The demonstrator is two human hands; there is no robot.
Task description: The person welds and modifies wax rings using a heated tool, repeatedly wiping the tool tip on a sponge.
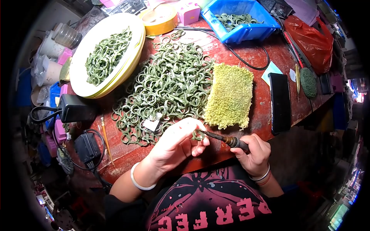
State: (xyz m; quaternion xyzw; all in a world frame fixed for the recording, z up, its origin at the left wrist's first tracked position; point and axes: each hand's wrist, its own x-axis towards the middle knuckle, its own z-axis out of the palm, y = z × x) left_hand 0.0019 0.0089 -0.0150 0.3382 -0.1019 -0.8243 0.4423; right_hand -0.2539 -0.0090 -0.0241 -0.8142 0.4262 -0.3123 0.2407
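My left hand (177, 142) pinches a small green ring (198, 135) between thumb and fingers, above the table's near edge. Wrapped round the dark handle of a soldering iron (228, 141) is my right hand (255, 154). The iron's thin tip points left and meets the green ring; whether it touches or just overlaps I cannot tell. Just beyond my left hand spreads a large heap of similar green rings (169, 81), with a small white scrap (151, 124) on it. A fuzzy yellow-green pad (229, 96) lies right of the heap, beyond the iron.
A pale plate (79, 77) of rings stands on stacked dishes at left. At the back are yellow tape (160, 19) and a blue bin (246, 36) holding rings. A phone (280, 103) lies right; black adapters (78, 108), cables and a thin brush (106, 136) lie left.
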